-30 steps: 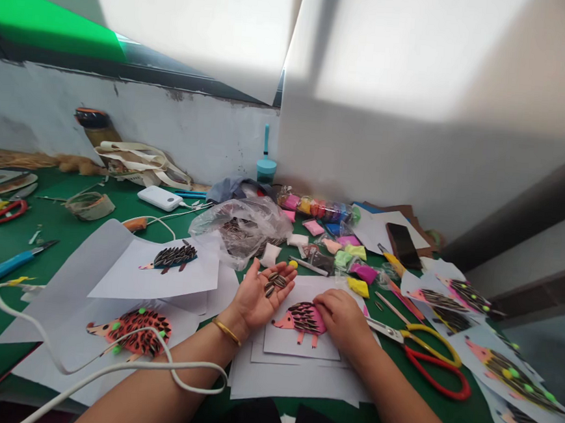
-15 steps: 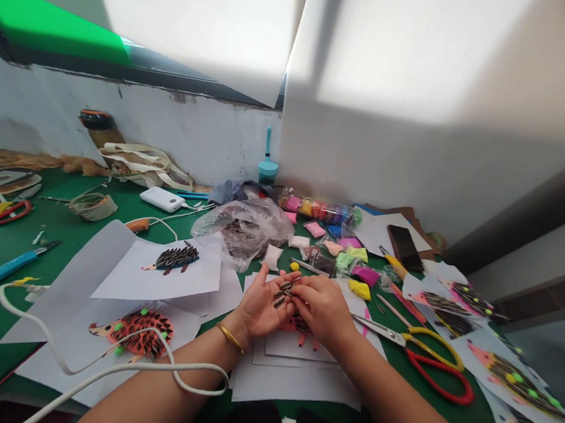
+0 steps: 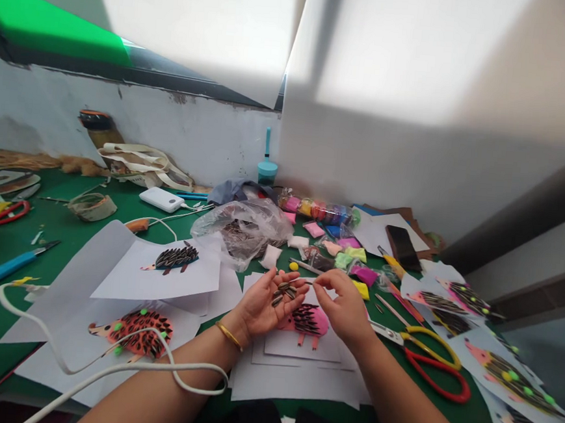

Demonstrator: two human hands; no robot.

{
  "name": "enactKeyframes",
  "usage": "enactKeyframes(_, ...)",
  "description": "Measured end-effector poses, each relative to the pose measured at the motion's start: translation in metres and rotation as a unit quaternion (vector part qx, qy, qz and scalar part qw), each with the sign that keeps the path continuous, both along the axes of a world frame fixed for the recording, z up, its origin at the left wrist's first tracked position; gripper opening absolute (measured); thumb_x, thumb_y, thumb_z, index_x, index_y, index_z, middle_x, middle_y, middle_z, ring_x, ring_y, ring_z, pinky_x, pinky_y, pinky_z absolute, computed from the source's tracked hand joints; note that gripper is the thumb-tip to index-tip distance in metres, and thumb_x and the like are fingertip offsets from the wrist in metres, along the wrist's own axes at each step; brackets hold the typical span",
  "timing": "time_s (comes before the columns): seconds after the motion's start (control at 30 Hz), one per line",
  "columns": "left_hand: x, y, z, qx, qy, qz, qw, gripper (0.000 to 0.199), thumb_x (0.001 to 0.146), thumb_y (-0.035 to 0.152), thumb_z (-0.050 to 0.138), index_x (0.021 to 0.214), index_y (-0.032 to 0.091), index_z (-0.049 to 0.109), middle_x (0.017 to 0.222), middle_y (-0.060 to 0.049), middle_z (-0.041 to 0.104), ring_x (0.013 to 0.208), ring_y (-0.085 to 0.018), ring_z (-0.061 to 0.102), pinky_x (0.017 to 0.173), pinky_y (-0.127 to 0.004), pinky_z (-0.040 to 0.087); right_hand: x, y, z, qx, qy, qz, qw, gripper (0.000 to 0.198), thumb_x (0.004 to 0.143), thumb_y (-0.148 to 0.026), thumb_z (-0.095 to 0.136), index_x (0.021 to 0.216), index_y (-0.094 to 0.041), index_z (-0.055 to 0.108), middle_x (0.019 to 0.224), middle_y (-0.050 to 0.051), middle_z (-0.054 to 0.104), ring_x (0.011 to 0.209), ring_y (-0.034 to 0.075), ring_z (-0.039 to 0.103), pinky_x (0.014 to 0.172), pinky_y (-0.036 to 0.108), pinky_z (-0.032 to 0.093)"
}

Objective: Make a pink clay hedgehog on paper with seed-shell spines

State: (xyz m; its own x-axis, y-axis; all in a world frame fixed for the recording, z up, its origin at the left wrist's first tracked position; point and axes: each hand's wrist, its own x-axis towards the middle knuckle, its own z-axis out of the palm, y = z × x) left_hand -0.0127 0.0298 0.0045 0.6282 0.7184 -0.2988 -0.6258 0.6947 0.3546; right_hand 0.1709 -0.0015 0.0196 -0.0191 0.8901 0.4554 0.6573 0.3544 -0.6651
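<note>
Several striped sunflower seeds (image 3: pixel 283 294) lie in the cupped palm of my left hand (image 3: pixel 261 306), its fingers loosely curled upward. To its right, my right hand (image 3: pixel 341 307) pinches a single sunflower seed (image 3: pixel 309 282) between thumb and forefinger, just off the left fingertips. Below both hands, a pink clay hedgehog (image 3: pixel 317 324) sits on a white sheet (image 3: pixel 301 351), with dark seeds standing up as spines on its back. My left hand covers the hedgehog's head end.
A plastic bag of seeds (image 3: pixel 246 231) and clay packets (image 3: pixel 352 255) stand behind the hands. Large scissors (image 3: pixel 435 354) lie at right near seed hedgehog pictures (image 3: pixel 518 380). A white cable (image 3: pixel 192 367) crosses over my left forearm; a blue craft knife (image 3: pixel 6 273) lies far left.
My right hand has drawn back rightward from the left palm with a sunflower seed pinched in it. More of the pink hedgehog now shows between the hands.
</note>
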Motion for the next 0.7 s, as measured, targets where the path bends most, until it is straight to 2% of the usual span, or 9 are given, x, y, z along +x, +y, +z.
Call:
enactKeyframes(0.13, -0.002, 0.008, -0.004, -0.046, 0.04, 0.1, 0.993, 0.032, 0.093, 0.037, 0.042, 0.096, 0.01, 0.059, 0.089, -0.012, 0.064, 0.081, -0.018, 0.066, 0.073, -0.028, 0.056, 0.026, -0.006, -0.018, -0.034, -0.006, -0.025, 0.999, 0.011, 0.082, -0.025, 0.056, 0.072, -0.021, 0.06, 0.077, 0.002, 0.056, 0.076, 0.018, 0.052, 0.07, 0.031, 0.041)
enactKeyframes(0.27, -0.003, 0.015, -0.009, -0.065, 0.047, 0.154, 0.985, 0.03, 0.094, 0.034, 0.041, 0.09, 0.011, 0.059, 0.084, -0.011, 0.063, 0.077, -0.016, 0.066, 0.071, -0.029, 0.057, 0.037, -0.017, -0.038, -0.054, -0.035, -0.01, 0.998, 0.01, 0.082, -0.024, 0.056, 0.075, -0.021, 0.063, 0.084, 0.004, 0.058, 0.084, 0.02, 0.054, 0.077, 0.033, 0.042)
enactKeyframes(0.37, -0.003, 0.016, -0.012, -0.07, 0.053, 0.166, 0.982, 0.029, 0.093, 0.033, 0.041, 0.089, 0.01, 0.059, 0.084, -0.011, 0.063, 0.078, -0.017, 0.066, 0.07, -0.029, 0.058, 0.034, -0.022, -0.042, -0.052, -0.066, -0.012, 0.996, 0.011, 0.082, -0.022, 0.055, 0.076, -0.021, 0.065, 0.087, 0.005, 0.058, 0.088, 0.021, 0.054, 0.08, 0.035, 0.042)
enactKeyframes(0.7, -0.004, 0.018, -0.015, -0.068, 0.061, 0.165, 0.982, 0.029, 0.093, 0.034, 0.043, 0.089, 0.01, 0.059, 0.086, -0.012, 0.063, 0.08, -0.017, 0.066, 0.071, -0.029, 0.057, 0.022, -0.024, -0.034, -0.049, -0.105, -0.009, 0.993, 0.013, 0.082, -0.017, 0.053, 0.076, -0.02, 0.064, 0.086, 0.006, 0.059, 0.087, 0.021, 0.054, 0.077, 0.035, 0.042)
